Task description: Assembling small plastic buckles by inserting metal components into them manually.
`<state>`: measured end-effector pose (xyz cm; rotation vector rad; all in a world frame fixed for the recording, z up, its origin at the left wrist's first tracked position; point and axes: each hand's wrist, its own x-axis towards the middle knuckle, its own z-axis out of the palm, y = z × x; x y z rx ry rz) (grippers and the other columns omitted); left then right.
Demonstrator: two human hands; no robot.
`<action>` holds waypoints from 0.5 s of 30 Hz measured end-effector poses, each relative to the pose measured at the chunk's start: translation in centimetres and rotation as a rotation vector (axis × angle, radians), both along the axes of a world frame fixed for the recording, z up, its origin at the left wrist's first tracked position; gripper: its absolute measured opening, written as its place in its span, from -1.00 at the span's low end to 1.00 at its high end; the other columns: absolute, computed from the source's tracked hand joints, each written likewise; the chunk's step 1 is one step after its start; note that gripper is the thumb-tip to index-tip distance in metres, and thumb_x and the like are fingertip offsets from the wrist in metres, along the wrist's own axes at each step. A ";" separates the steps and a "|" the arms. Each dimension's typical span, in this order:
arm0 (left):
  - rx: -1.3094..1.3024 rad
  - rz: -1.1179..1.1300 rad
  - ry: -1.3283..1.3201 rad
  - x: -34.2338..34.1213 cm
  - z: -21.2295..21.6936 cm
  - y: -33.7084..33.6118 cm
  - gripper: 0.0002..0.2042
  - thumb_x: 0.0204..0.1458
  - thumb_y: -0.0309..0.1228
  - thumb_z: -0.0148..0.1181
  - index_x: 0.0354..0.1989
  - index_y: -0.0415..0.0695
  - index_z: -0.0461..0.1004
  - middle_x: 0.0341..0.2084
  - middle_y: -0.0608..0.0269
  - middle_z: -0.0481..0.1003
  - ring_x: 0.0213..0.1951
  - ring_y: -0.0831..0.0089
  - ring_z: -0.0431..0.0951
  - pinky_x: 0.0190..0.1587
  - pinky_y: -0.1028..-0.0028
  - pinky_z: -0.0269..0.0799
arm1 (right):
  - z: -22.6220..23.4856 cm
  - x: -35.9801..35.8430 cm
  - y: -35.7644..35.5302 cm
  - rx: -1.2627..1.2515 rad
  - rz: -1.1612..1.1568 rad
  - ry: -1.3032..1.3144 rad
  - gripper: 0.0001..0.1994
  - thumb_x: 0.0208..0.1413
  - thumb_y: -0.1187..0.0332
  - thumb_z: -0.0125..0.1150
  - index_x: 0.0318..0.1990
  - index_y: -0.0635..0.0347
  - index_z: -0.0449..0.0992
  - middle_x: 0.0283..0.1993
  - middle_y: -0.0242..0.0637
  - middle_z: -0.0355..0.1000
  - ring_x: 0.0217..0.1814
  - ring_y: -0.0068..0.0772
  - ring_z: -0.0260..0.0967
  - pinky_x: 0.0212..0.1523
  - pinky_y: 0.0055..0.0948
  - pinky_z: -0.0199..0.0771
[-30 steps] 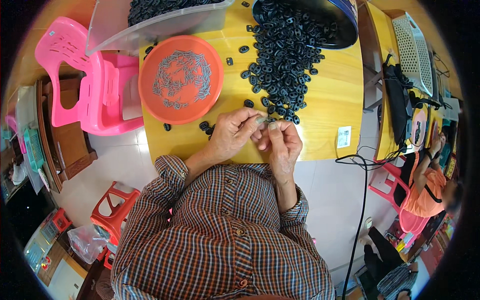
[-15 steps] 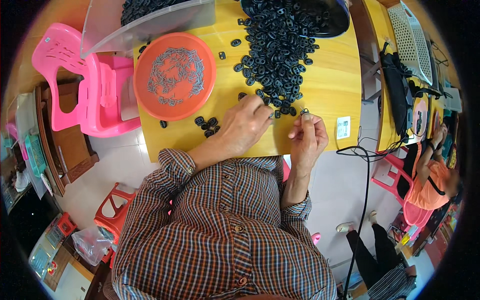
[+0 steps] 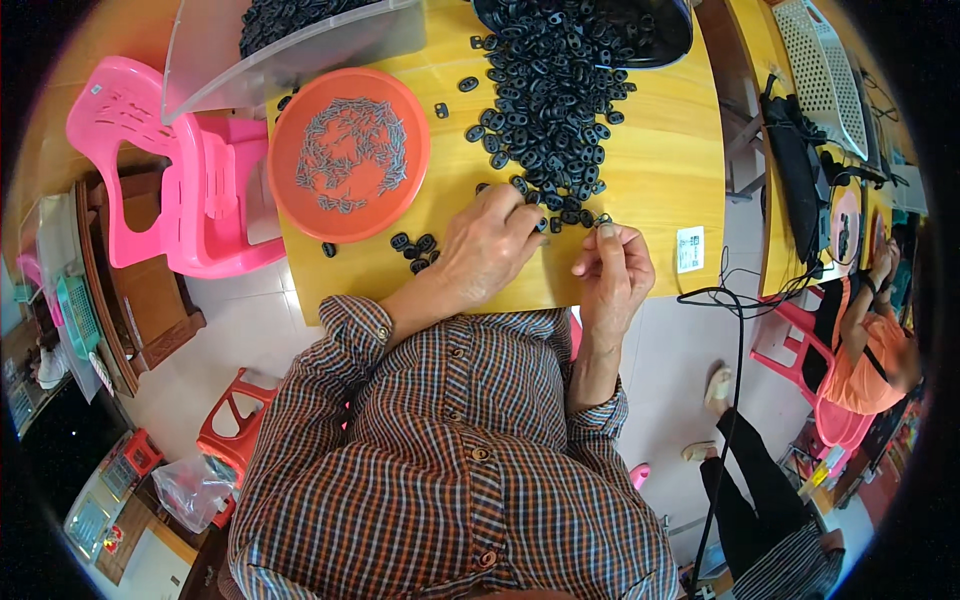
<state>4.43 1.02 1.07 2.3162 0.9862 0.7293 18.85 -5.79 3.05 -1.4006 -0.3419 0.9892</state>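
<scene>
My right hand (image 3: 613, 262) pinches a small black oval piece with two holes (image 3: 603, 220) between thumb and forefinger, just above the tabletop. To its left, my left hand (image 3: 488, 245) is closed, fingertips together at the near edge of a heap of similar black pieces (image 3: 550, 120). What those fingers hold is hidden or too small to make out. A shallow orange-red dish (image 3: 285, 195) of small grey metal pins (image 3: 350, 140) stands left of the heap. Several black pieces (image 3: 425, 243) lie together beside my left wrist.
A clear plastic bin (image 3: 300, 65) of black parts stands at the far left of the yellow table (image 3: 670, 150). The heap spills from a dark container (image 3: 670, 40). A white label (image 3: 690, 249) lies at right, near a black cable (image 3: 740, 340). Other people are at the right.
My right hand has shifted slightly left with the black oval piece, while my left hand stays almost in place. At the lower right, another person's feet have moved.
</scene>
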 end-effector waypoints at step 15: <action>0.091 -0.096 -0.077 -0.7 -0.1 0.0 -0.81 -0.16 -0.61 0.18 -0.31 -0.26 0.45 -0.42 0.10 0.37 -0.41 0.21 0.46 -0.39 0.39 0.42 | -0.5 -0.9 0.1 -0.005 0.040 0.034 -0.88 0.15 0.43 0.06 -0.38 0.29 0.39 -0.48 -0.31 0.38 -0.64 -0.63 0.21 -0.59 -0.68 0.22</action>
